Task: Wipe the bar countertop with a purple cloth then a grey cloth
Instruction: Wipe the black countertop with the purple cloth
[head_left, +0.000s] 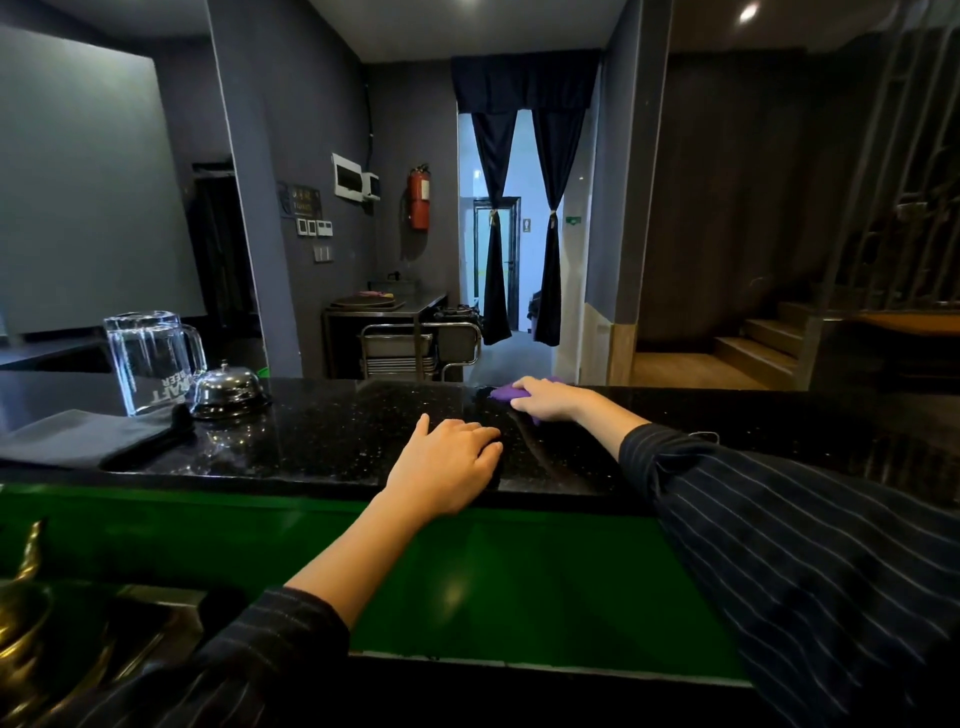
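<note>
Head view: the right hand (548, 399) reaches across to the far edge of the surface (322, 431). Its fingers are curled over the bunched purple cloth (501, 393) and press it down on the stone. Judgement: this is the first wiping pass, and the long reach is meant to cover the far edge.

The left hand (447, 462) lies palm down near the front edge, fingers relaxed and holding nothing. It probably braces the body during the lean.

The grey cloth (88, 436) lies folded at the left end of the surface, well apart from both hands and untouched. It appears to be kept for the second pass.

Just beyond the grey cloth a glass pitcher (150, 361) stands upside down, its lettering inverted. A service bell (227, 391) sits just beside it.

Surface: black, glossy, speckled stone. A green ledge (493, 571) runs below its front edge.

Room: dim, with grey walls. A fire extinguisher (418, 197) hangs on the wall. Dark curtains (524, 208) are tied back at a lit doorway. A steel trolley (415, 343) stands behind the bar, and wooden stairs (753, 343) are at right.
</note>
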